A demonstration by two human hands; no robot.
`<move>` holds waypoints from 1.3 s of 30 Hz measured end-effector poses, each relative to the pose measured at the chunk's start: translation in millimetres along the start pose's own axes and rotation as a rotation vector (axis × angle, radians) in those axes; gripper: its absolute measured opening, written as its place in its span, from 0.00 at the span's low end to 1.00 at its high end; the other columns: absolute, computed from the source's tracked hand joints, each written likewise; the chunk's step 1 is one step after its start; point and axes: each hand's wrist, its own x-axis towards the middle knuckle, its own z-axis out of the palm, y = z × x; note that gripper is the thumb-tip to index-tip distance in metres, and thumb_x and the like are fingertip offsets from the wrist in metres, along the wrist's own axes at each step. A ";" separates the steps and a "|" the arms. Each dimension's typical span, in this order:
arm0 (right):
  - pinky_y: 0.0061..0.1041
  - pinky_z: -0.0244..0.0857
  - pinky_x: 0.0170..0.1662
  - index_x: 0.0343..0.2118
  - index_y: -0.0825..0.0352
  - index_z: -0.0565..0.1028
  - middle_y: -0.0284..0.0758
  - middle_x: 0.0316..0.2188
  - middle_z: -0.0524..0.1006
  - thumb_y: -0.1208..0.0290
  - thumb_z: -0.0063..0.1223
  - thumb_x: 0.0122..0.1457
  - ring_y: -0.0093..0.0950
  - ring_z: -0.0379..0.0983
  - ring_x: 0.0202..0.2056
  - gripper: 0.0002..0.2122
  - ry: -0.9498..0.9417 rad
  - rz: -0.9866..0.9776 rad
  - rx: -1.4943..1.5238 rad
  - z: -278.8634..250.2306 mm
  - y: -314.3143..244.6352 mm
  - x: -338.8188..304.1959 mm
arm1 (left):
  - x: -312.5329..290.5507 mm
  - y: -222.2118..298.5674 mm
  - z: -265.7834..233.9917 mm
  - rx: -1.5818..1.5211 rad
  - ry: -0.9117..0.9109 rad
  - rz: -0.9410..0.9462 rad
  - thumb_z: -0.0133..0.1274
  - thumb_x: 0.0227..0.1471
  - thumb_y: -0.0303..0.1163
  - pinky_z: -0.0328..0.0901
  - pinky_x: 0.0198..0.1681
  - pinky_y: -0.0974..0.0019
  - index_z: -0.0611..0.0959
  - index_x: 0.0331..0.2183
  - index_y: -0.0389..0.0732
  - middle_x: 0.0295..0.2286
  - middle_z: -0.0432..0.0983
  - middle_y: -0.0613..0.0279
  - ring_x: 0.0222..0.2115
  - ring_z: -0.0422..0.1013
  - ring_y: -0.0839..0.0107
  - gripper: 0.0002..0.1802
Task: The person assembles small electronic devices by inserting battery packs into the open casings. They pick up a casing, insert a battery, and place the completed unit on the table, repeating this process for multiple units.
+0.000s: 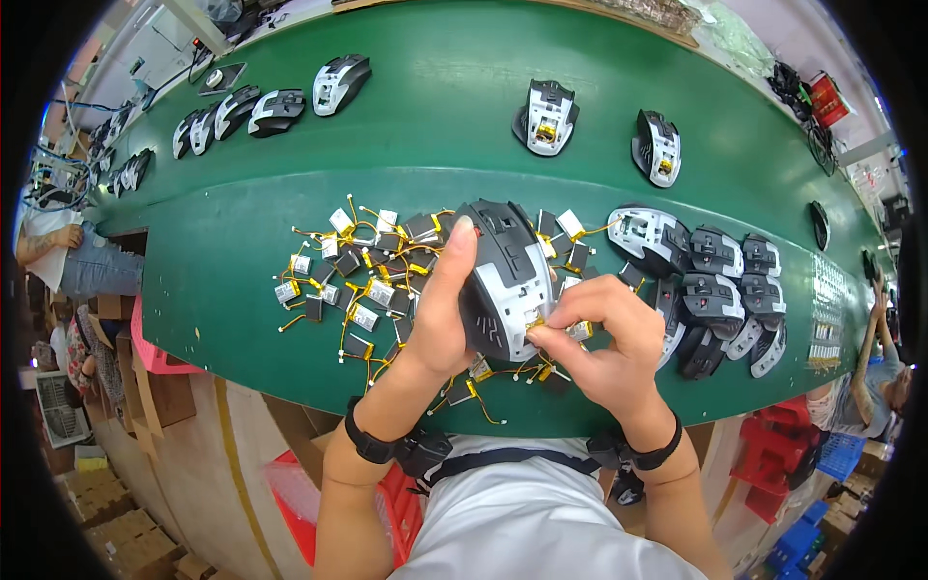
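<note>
Left hand grips mouse shell; right hand pinches small battery, mostly hidden by fingers.

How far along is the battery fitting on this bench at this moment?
Looks done: two mouse shells farther up the green belt each show a yellow-wrapped part seated inside. In hand: the left hand grips a mouse shell while the right hand presses a small battery into it. Left: a pile of loose batteries and a cluster of waiting shells to the right.
</note>
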 end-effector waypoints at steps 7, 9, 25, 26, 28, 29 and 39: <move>0.25 0.70 0.30 0.28 0.66 0.79 0.35 0.30 0.78 0.77 0.69 0.41 0.30 0.76 0.28 0.10 -0.050 -0.181 -0.111 -7.5 -5.2 7.4 | 0.9 7.7 1.4 -0.099 0.078 0.017 0.28 0.62 0.58 0.74 0.37 0.58 0.73 0.47 0.34 0.35 0.78 0.45 0.33 0.78 0.57 0.36; 0.26 0.70 0.30 0.28 0.66 0.79 0.34 0.30 0.78 0.78 0.69 0.41 0.30 0.76 0.28 0.10 -0.033 -0.265 -0.169 -4.9 1.4 6.9 | 6.3 6.7 -4.8 -0.070 0.104 0.007 0.29 0.62 0.58 0.74 0.37 0.57 0.73 0.47 0.34 0.35 0.78 0.45 0.32 0.78 0.56 0.36; 0.30 0.65 0.40 0.44 0.68 0.78 0.33 0.47 0.74 0.76 0.62 0.40 0.34 0.69 0.42 0.23 -0.017 -0.283 -0.370 29.2 -9.7 -6.6 | -0.1 9.1 4.1 -0.235 0.268 0.160 0.30 0.60 0.59 0.72 0.39 0.52 0.75 0.45 0.36 0.35 0.77 0.47 0.33 0.76 0.51 0.36; 0.30 0.64 0.41 0.46 0.69 0.77 0.34 0.48 0.74 0.78 0.60 0.40 0.34 0.69 0.43 0.24 -0.030 -0.276 -0.416 29.4 -13.0 -7.4 | -0.6 9.8 1.2 -0.210 0.281 0.168 0.30 0.60 0.60 0.72 0.39 0.52 0.75 0.45 0.36 0.35 0.77 0.46 0.33 0.76 0.51 0.36; 0.30 0.63 0.41 0.46 0.68 0.77 0.34 0.48 0.74 0.79 0.58 0.40 0.33 0.70 0.42 0.24 -0.014 -0.238 -0.390 30.2 -15.3 -11.0 | -1.5 6.8 -3.3 -0.202 0.293 0.180 0.30 0.60 0.61 0.71 0.39 0.52 0.76 0.44 0.36 0.34 0.77 0.46 0.33 0.75 0.49 0.37; 0.30 0.62 0.41 0.45 0.68 0.77 0.34 0.48 0.74 0.79 0.57 0.40 0.32 0.70 0.42 0.23 -0.009 -0.223 -0.376 30.1 -15.4 -11.4 | -0.7 7.2 -2.8 -0.184 0.306 0.187 0.30 0.60 0.61 0.71 0.38 0.52 0.76 0.44 0.36 0.34 0.77 0.46 0.33 0.75 0.49 0.37; 0.31 0.63 0.41 0.39 0.66 0.78 0.33 0.40 0.74 0.83 0.54 0.34 0.34 0.69 0.40 0.22 0.075 -0.226 -0.345 23.3 -8.2 -6.2 | -2.2 3.3 4.9 -0.104 0.262 0.233 0.30 0.61 0.60 0.72 0.40 0.54 0.74 0.47 0.37 0.36 0.78 0.47 0.34 0.77 0.54 0.36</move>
